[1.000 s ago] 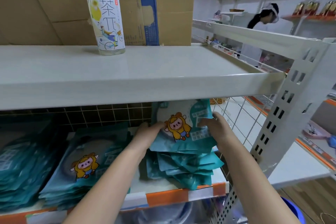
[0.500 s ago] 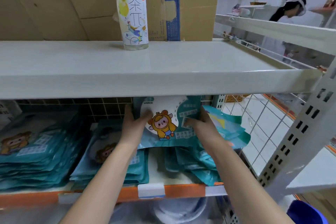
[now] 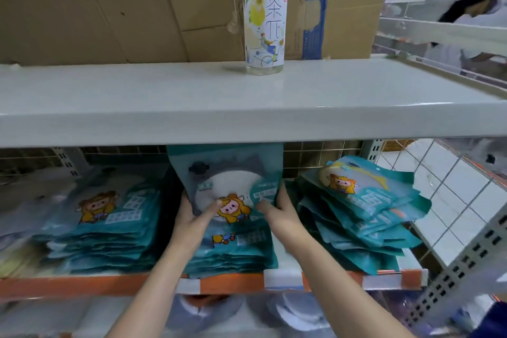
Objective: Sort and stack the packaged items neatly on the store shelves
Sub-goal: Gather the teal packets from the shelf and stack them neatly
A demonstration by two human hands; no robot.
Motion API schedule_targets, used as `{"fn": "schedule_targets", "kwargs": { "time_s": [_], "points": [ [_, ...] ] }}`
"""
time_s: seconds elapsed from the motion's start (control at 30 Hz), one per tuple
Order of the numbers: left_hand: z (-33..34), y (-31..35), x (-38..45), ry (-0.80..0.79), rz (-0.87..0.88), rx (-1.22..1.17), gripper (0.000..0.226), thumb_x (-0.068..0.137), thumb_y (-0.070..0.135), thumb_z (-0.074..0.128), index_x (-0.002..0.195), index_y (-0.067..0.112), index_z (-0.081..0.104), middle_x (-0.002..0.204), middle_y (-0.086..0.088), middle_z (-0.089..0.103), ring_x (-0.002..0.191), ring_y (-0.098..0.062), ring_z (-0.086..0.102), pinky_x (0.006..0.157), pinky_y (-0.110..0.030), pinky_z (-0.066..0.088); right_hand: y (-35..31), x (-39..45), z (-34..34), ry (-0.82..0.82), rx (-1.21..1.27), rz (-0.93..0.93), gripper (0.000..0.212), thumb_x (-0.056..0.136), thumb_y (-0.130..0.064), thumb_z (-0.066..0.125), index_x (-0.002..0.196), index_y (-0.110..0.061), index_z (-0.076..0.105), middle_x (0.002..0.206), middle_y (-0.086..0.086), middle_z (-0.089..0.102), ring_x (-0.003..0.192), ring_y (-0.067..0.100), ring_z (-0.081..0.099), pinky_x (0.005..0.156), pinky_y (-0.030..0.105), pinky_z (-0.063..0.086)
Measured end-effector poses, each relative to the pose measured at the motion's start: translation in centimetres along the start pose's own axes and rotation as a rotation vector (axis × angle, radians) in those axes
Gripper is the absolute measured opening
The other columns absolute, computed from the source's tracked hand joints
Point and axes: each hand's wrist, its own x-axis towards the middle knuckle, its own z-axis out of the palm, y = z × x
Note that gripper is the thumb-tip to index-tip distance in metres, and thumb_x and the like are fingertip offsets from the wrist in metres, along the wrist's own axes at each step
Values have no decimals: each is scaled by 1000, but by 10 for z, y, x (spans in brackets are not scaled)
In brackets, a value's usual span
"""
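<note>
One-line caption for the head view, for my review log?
Both hands, left hand and right hand, hold a teal packet upright over the middle stack; a bottle stands on the shelf above.

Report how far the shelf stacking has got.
Done: the left stack lies fairly square. In hand: the left hand and right hand hold a teal packet upright over the middle stack. Left: laying it down, then straightening the splayed right pile.

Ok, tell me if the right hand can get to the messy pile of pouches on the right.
Probably yes: the messy pile lies open just beside the right hand, but that hand grips the upright pouch with the left hand.
</note>
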Motion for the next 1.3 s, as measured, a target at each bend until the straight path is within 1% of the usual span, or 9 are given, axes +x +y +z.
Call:
{"fn": "schedule_targets", "kwargs": {
  "time_s": [0.2,0.4,0.53,0.67,0.9,1.07,1.17,1.23,1.3],
  "points": [
    [-3,7,22,101,-3,115,65,79,23,76,133,14,41,117,4,56,109,-16,55,89,-27,41,-5,12,3,77,-131,-47,55,95,-25,53,144,-27,28,132,-3,53,122,17,49,104,39,41],
    [-16,-10,37,14,-280,382,59,79,39,74,125,8,53,122,-12,62,104,-27,60,88,-32,47,22,25,12,136,-361,112,45,90,-32,59,131,-18,45,126,6,59,109,23,58,93,37,49],
    [-20,-32,35,-44,-371,581,65,82,54,64,131,13,52,137,-15,46,121,-32,49,97,-34,42,43,23,19,208,-845,60,57,88,-51,52,134,-17,45,129,9,48,118,30,47,96,38,43],
    [-19,-42,37,-82,-401,419,65,85,50,61,139,17,43,133,-9,55,117,-29,55,101,-42,44,46,26,25,156,-605,91,47,94,-45,43,136,-24,40,130,6,54,110,26,58,95,43,48],
    [-14,-35,42,-87,-458,505,68,87,47,58,142,14,36,138,-12,50,120,-32,51,100,-41,44,38,28,19,91,-615,141,49,93,-38,36,140,-24,35,139,8,48,115,28,54,99,42,44],
    [6,-3,41,51,-259,893,68,89,41,54,146,13,28,149,-16,31,135,-35,31,106,-46,30,15,18,-17,287,-592,-78,46,95,-31,45,139,-19,41,138,6,49,122,26,51,99,39,44],
    [37,16,39,6,-134,826,56,89,39,54,138,14,40,140,-13,43,128,-33,40,101,-42,35,4,16,-58,450,-657,-163,34,94,-29,49,125,-17,55,124,7,59,115,25,55,94,39,47],
    [63,21,39,-85,-81,717,47,89,35,56,129,12,48,127,-12,54,115,-30,51,91,-36,43,2,16,-90,591,-701,-133,32,93,-29,49,121,-17,58,122,8,61,113,27,53,93,38,46],
    [91,24,40,-160,-45,649,48,90,33,57,132,11,47,131,-13,53,117,-30,52,95,-37,44,5,14,-122,740,-682,-41,35,92,-31,51,123,-17,57,124,8,60,115,28,51,92,38,44]
  ]
}}
